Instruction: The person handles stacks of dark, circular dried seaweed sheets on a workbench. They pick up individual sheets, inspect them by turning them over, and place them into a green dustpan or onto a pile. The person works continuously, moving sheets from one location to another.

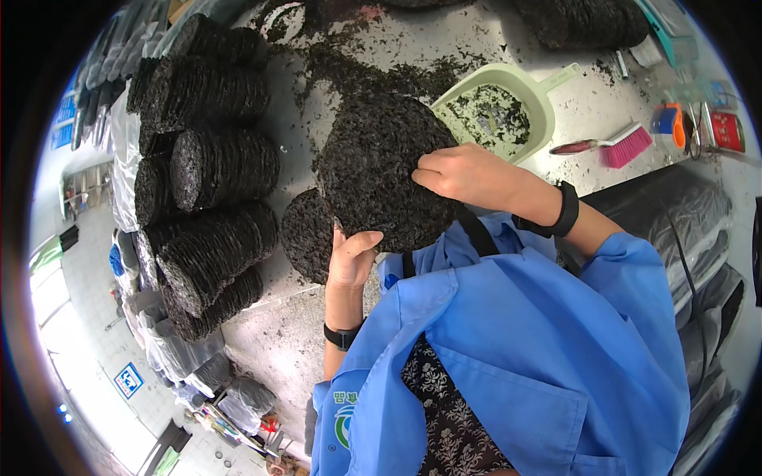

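A large round dark disc of dried seaweed [389, 166] is held up, tilted, above the table. My left hand [351, 255] grips its lower edge, with the thumb on the near face. On the right part of the same face, the fingertips of my right hand [464, 173] are pinched together against the seaweed; any small bit between them is hidden. Behind the held disc, to the lower left, another dried seaweed disc [305, 236] lies on the table, partly covered.
Several stacks of seaweed discs [218, 166] line the table's left side. A pale green dustpan [540, 111] holding dark scraps sits at the right, near a pink-bristled brush [623, 148]. Loose seaweed crumbs [357, 71] cover the far tabletop. More discs [583, 24] lie at the back right.
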The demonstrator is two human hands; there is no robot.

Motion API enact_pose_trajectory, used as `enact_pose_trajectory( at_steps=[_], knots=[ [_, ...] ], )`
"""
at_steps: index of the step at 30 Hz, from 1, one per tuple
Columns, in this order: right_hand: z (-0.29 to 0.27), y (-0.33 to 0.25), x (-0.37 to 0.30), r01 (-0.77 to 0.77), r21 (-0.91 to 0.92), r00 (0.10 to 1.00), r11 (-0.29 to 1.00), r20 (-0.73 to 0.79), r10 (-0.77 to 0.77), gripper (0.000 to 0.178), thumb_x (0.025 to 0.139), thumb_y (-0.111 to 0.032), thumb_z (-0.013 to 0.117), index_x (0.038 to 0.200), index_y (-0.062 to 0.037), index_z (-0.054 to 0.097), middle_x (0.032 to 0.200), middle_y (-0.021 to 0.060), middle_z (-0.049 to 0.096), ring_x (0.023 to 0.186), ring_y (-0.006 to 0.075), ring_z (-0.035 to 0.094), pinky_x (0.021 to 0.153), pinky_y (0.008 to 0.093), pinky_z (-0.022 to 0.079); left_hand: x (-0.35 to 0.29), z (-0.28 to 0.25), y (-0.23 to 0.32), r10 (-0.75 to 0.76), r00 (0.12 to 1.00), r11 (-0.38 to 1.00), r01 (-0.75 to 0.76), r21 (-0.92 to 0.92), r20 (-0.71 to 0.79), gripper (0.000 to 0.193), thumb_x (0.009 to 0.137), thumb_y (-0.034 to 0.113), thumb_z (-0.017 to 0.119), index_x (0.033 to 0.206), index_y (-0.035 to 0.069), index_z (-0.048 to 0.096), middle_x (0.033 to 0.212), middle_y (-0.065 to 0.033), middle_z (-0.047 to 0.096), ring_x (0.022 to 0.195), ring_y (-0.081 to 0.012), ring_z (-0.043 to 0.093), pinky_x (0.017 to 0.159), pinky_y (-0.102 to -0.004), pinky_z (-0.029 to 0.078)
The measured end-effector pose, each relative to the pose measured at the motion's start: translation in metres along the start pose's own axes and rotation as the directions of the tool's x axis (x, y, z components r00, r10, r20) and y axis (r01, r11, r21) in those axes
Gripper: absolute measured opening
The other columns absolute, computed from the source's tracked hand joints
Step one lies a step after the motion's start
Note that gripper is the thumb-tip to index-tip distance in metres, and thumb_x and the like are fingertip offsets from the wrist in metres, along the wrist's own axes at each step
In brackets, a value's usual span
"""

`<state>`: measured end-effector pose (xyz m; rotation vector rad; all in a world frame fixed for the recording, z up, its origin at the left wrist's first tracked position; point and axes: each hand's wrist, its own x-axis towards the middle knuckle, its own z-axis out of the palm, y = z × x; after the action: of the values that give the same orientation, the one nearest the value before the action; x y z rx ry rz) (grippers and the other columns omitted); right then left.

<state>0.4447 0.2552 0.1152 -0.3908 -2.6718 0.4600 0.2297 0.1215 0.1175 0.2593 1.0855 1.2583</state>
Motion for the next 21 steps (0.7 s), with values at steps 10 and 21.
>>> enact_pose_trajectory(
  at_steps=[10, 21],
  knots=[
    [0.005, 0.018, 0.001, -0.048, 0.465, 0.991, 0.884, -0.092, 0.102, 0.006, 0.071, -0.002, 0.060, 0.074, -0.0019, 0.054, 0.068, 0.0063, 0.052, 0.058, 0.0161, 0.057, 0.051, 0.0301, 0.047, 0.004, -0.010, -0.001, -0.112, 0.994, 0.977, 0.112, -0.182, 0.008, 0.058, 0.062, -0.006, 0.053, 0.119, -0.002, 0.052, 0.110, -0.0160, 0.061, 0.104, -0.0292, 0.058, 0.091, -0.0431, 0.047],
    [0.013, 0.084, -0.071, -0.376, 0.913, 0.624, 0.155, 0.127, 0.771, 0.004, 0.085, -0.006, 0.060, 0.086, -0.0023, 0.060, 0.073, 0.0050, 0.061, 0.052, 0.0085, 0.057, 0.048, 0.0212, 0.045, 0.006, -0.016, 0.003, -0.001, 0.998, 0.956, 0.018, -0.294, 0.058, 0.066, 0.060, 0.001, 0.055, 0.126, -0.002, 0.047, 0.124, -0.0169, 0.054, 0.115, -0.0355, 0.049, 0.102, -0.0480, 0.037]
  ],
)
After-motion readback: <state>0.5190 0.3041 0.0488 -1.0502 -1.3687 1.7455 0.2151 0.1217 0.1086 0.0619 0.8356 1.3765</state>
